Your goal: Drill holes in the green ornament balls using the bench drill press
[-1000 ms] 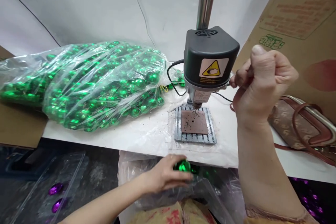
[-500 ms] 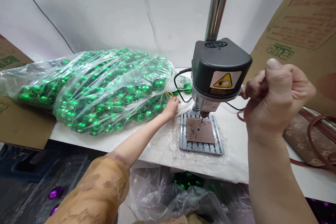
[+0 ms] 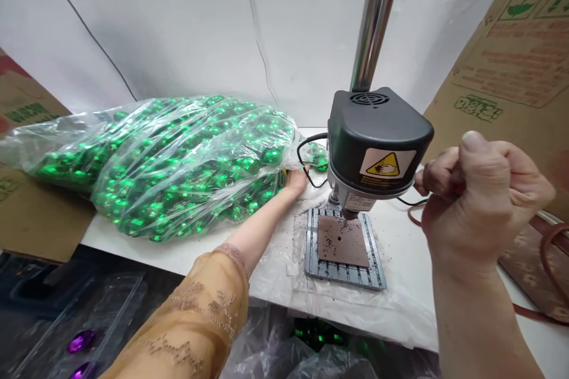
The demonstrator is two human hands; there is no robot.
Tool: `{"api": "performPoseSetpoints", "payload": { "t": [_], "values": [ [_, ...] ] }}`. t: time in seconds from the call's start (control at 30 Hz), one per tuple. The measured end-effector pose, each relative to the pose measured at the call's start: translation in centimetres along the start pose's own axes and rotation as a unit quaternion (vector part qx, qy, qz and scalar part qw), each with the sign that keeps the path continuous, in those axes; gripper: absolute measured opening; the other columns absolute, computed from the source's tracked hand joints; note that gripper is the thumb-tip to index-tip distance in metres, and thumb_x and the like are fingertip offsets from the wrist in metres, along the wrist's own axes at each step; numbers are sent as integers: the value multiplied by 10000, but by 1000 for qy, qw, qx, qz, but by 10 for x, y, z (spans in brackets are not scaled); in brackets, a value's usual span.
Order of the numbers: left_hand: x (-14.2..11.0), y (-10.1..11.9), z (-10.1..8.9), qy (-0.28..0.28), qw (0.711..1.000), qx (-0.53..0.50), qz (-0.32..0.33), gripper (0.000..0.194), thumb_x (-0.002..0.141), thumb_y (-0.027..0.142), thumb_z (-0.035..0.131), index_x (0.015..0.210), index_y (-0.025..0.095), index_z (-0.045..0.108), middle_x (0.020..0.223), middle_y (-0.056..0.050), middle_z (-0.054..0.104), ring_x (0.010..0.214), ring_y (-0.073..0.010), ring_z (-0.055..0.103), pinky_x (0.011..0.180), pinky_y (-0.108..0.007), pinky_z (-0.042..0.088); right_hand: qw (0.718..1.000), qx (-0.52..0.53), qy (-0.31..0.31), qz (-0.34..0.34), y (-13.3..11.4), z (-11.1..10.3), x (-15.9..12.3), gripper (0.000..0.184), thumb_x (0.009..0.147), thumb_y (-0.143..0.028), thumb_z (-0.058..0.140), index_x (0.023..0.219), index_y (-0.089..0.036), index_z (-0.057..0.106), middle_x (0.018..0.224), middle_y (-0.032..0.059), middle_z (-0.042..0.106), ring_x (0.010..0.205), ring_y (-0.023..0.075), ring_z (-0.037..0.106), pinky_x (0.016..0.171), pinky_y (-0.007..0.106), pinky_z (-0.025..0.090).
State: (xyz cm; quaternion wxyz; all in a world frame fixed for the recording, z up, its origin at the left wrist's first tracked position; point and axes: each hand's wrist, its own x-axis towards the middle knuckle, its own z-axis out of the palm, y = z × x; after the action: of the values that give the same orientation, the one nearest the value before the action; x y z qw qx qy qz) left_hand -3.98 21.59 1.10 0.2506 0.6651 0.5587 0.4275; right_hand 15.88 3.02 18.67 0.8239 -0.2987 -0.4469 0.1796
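Drill head (image 3: 377, 142) overhangs plate (image 3: 342, 241); bead bag (image 3: 169, 166) blocks left, cardboard (image 3: 511, 53) right; front open.

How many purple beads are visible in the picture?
2. Both lie at the lower left, below the table edge, under clear plastic: one purple bead higher up, the other purple bead at the bottom edge, partly cut off. More may be hidden.

White table (image 3: 186, 251): bead bag (image 3: 178, 160), drill press (image 3: 355, 189), handbag (image 3: 537, 260).

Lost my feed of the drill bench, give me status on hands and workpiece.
Left hand at mouth of bag of green beads. Right hand fisted on the drill press lever. Base plate bare except drilling dust.
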Motion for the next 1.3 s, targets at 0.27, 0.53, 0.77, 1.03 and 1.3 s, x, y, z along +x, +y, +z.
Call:
{"api": "performPoseSetpoints", "payload": {
  "t": [0.27,0.53,0.77,1.03,1.3],
  "values": [
    [-103,10,-30,0,998,33,51,374,814,165,666,1184,213,693,1324,-138,547,1249,-302,547,1091,-477,441,1000,11,2,6,1,0,0,421,811,-282,659,512,-204,372,422,-70,381,371,58,351,364,274,280],
    [-167,39,-20,-162,899,-374,-163,579,870,534,682,1364,243,604,1191,-105,688,868,-177,694,668,-281,585,1000,29,-10,-3,8,-3,2,409,852,-287,643,560,-214,368,431,-85,391,376,44,364,394,252,310],
    [-164,43,-3,-182,936,-286,-98,752,750,547,810,1385,218,579,1186,-92,714,881,-185,681,659,-271,546,999,-12,-34,-18,11,-5,4,530,848,-533,664,582,-228,323,446,-77,350,394,55,320,403,269,288],
    [-162,44,9,-157,968,-190,-48,654,695,461,853,1240,165,646,963,-54,713,768,-168,636,682,-294,519,998,-51,-37,-16,10,-5,4,589,831,-690,575,601,-239,275,461,-63,302,418,67,297,437,278,295],
    [-174,51,16,-95,993,-63,27,528,710,392,863,1173,205,694,1001,-63,697,940,-243,636,826,-371,531,996,-71,-42,-21,13,-6,4,557,863,-646,565,619,-244,266,468,-65,311,427,66,278,434,278,291]
  ]
}}
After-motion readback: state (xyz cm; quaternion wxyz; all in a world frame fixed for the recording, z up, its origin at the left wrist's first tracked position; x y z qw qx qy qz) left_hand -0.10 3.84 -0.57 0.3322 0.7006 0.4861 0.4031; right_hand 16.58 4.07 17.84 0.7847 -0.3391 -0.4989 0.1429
